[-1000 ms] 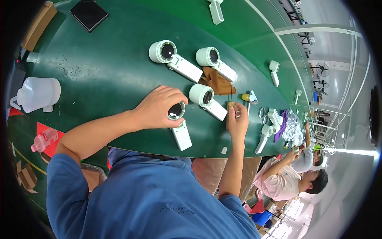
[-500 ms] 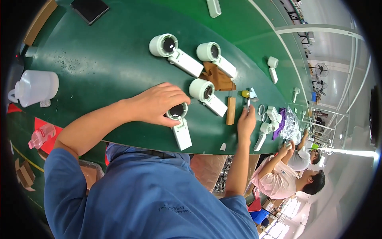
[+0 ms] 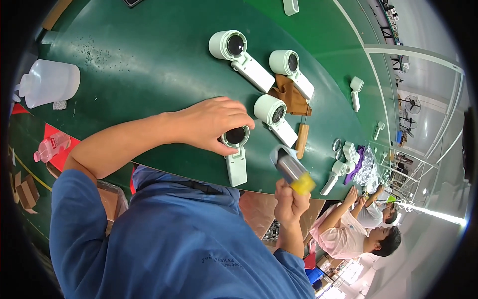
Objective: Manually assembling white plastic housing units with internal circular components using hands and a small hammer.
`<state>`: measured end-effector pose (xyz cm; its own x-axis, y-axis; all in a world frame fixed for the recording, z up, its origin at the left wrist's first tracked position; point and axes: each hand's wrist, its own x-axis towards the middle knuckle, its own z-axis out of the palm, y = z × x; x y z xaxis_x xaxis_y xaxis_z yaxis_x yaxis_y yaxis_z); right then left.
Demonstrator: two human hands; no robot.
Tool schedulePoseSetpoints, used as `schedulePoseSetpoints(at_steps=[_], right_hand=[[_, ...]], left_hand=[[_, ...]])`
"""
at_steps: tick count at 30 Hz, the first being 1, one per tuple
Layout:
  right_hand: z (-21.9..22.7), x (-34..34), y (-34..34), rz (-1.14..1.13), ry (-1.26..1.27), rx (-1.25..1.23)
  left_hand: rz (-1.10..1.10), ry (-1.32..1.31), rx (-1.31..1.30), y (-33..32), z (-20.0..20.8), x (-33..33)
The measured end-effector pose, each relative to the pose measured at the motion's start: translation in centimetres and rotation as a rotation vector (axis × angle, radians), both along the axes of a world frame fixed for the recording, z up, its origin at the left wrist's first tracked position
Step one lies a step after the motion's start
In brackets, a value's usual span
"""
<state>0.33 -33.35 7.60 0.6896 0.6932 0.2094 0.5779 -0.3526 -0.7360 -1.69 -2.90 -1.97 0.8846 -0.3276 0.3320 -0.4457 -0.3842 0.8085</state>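
Note:
My left hand (image 3: 211, 124) is wrapped over the round head of a white handheld device (image 3: 237, 167) with a black centre. Its flat handle points toward the table's near edge. My right hand (image 3: 291, 202) is closed on a hammer (image 3: 294, 172), raised at the near edge of the table and smeared by motion. The hammer has one yellow end, a grey middle and a pale end. Just beyond my left hand lies another white device (image 3: 284, 132) of the same shape. A tool with a wooden handle (image 3: 301, 142) lies to its right.
Two more white devices (image 3: 254, 72) lie farther back, with a brown cloth (image 3: 291, 97) beside one. At right are white parts, rings, purple cloth and clear plastic (image 3: 367, 169). A translucent jug (image 3: 52, 82) stands at left. Co-workers (image 3: 356, 229) sit along the right.
My right hand has lifted the hammer off the table area by the wooden-handled tool and brought it nearer and left. My left hand keeps its hold. The whole view has shifted somewhat.

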Motion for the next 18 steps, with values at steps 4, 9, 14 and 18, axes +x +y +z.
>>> schedulePoseSetpoints(at_steps=[4,9,14,18], right_hand=[[0.6,0.7,3.0,0.031,0.060,-0.399],[0.6,-1.1,2.3,-0.120,0.120,-0.262],[0.3,-0.2,3.9,-0.085,-0.164,-0.212],[0.8,-0.6,3.9,-0.145,0.007,-0.337]], left_hand=[[0.077,-0.087,0.024,-0.3,-0.1,-0.3],[0.015,0.004,0.051,-0.4,0.2,0.0],[0.045,0.007,0.047,-0.2,-0.1,-0.1],[0.042,-0.008,0.024,-0.3,0.1,-0.1]])
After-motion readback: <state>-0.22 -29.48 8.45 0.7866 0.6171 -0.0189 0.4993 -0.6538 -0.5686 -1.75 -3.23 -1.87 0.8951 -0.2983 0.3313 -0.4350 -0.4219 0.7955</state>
